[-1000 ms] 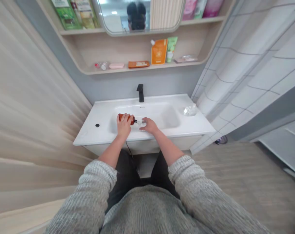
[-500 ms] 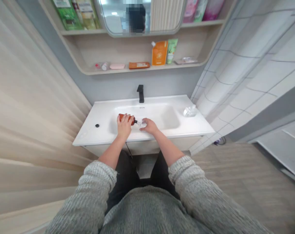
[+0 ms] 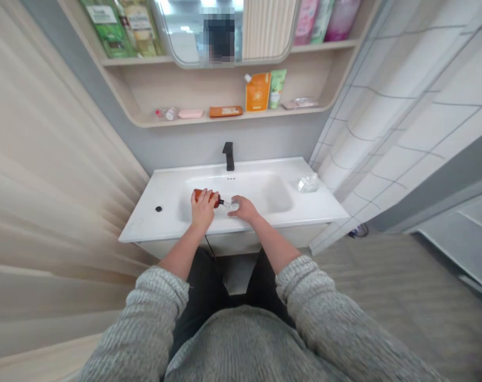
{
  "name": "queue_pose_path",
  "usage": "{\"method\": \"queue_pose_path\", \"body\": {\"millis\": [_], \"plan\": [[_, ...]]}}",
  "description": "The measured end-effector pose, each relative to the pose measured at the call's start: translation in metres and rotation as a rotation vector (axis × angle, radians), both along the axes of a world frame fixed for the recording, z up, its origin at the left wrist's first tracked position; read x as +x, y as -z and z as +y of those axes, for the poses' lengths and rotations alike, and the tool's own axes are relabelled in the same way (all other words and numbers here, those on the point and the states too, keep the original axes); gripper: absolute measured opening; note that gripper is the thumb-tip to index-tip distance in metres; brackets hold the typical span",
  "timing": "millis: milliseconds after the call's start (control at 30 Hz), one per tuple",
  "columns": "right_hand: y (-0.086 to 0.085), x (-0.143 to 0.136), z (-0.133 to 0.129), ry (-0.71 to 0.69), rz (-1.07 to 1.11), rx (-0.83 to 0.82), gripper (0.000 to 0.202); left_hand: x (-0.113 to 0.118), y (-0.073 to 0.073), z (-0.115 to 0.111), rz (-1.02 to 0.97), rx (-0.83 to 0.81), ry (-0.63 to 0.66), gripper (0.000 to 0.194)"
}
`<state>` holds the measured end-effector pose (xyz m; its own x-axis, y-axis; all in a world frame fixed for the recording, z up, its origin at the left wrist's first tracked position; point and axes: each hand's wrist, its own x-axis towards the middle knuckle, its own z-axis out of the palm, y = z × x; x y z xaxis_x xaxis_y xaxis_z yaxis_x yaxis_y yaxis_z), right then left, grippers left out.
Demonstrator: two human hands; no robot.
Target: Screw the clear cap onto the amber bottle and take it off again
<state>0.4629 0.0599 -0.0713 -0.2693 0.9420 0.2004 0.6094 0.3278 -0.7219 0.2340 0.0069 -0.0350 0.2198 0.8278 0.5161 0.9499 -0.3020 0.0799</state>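
My left hand [image 3: 203,211] is wrapped over a reddish-brown bottle [image 3: 198,194] above the sink basin. The bottle lies nearly on its side, its black neck pointing right. Close by on the right, my right hand [image 3: 245,209] is closed around a small clear container [image 3: 233,205], whose mouth faces the bottle's neck. Whether the two touch, and whether liquid passes between them, is too small to tell. A small round black piece, like a cap [image 3: 158,209], sits on the counter to the left.
Behind the white sink [image 3: 264,183] stands a black faucet [image 3: 228,156]. Crumpled clear plastic [image 3: 308,183] lies on the right of the counter. Above, a shelf [image 3: 145,123] carries an orange pouch [image 3: 258,93], a green tube [image 3: 277,89] and several other items.
The whole view has tipped up slightly, so the shelf sits lower in it. Both hands keep their holds on the bottle and the clear container, in nearly the same place.
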Motion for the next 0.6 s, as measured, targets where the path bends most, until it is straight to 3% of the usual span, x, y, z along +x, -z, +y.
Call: {"method": "queue_pose_path", "body": {"millis": [333,600], "plan": [[0.0,0.0,0.0,0.007,0.024,0.021,0.076,-0.002,-0.001,0.002,0.007,0.005,0.009,0.06],[0.001,0.002,0.001,0.028,0.071,0.055,0.076,-0.003,-0.01,0.009,0.01,-0.002,0.037,0.061]]}}
